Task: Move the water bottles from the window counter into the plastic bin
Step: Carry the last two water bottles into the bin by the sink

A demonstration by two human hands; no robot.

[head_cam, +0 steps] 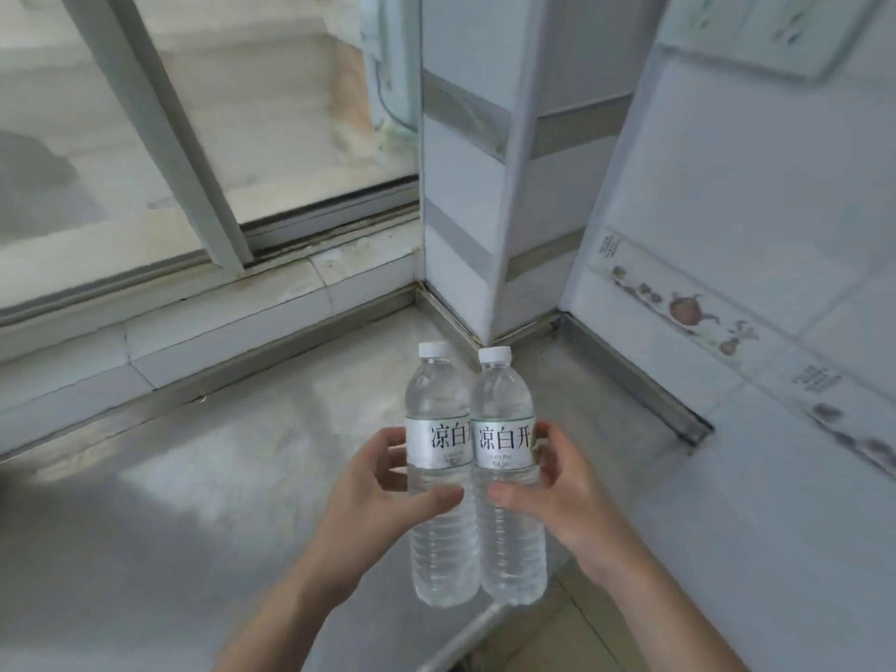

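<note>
Two clear water bottles with white caps and white labels stand upright side by side, touching, held above the grey stone window counter point(203, 477). My left hand point(373, 492) grips the left bottle point(439, 409) around its middle. My right hand point(562, 497) grips the right bottle point(504, 414) the same way. Both bottles' bases hang over the counter's front edge. No plastic bin shows in this view.
A sliding window point(160, 138) with a pale frame runs along the back left. A tiled pillar point(485, 186) juts out at the corner, and a tiled wall point(727, 283) with a patterned border closes the right side. Floor tiles show at the bottom.
</note>
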